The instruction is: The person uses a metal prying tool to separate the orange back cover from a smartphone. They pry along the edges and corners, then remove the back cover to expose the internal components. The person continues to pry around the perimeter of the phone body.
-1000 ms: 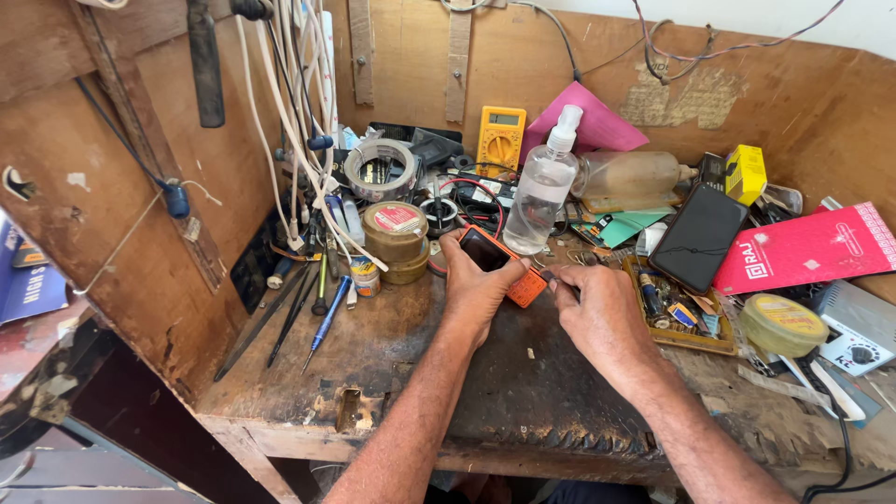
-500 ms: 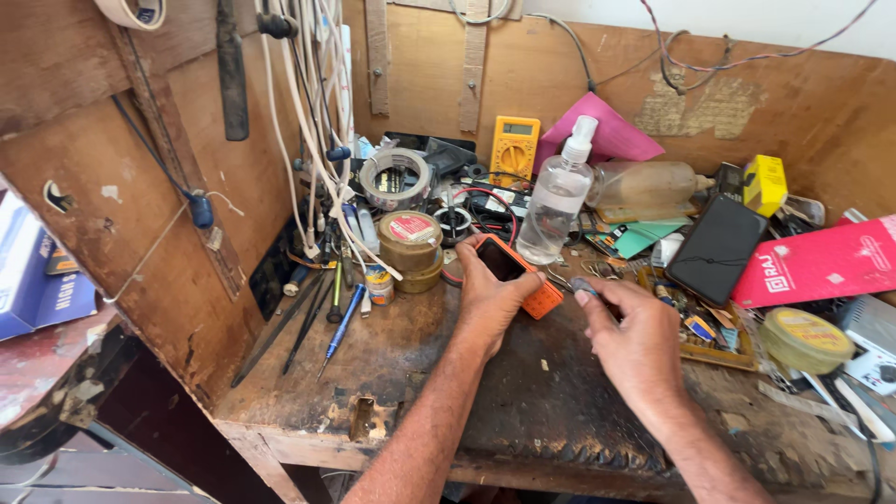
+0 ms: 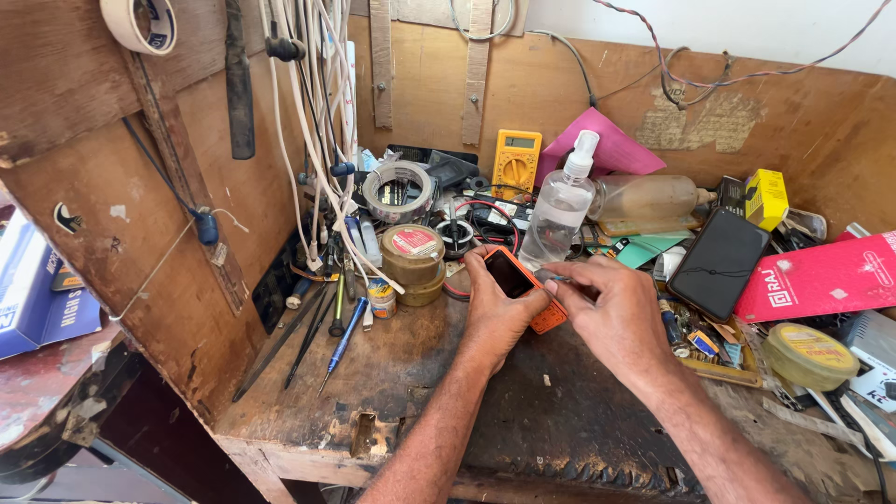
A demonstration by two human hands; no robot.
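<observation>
Nearest, bare worn bench point(image 3: 392, 392) in front of the phone gives the only open room. The left hand point(image 3: 495, 313) has fingers wrapped around the small orange phone point(image 3: 523, 289), propped on the bench; it looks light, stiff, with a breakable screen, best held by its edges. The right hand point(image 3: 611, 313) pinches a thin metal tool point(image 3: 560, 277) at its right side. Just behind the phone stands a spray bottle point(image 3: 558, 210), easily toppled.
</observation>
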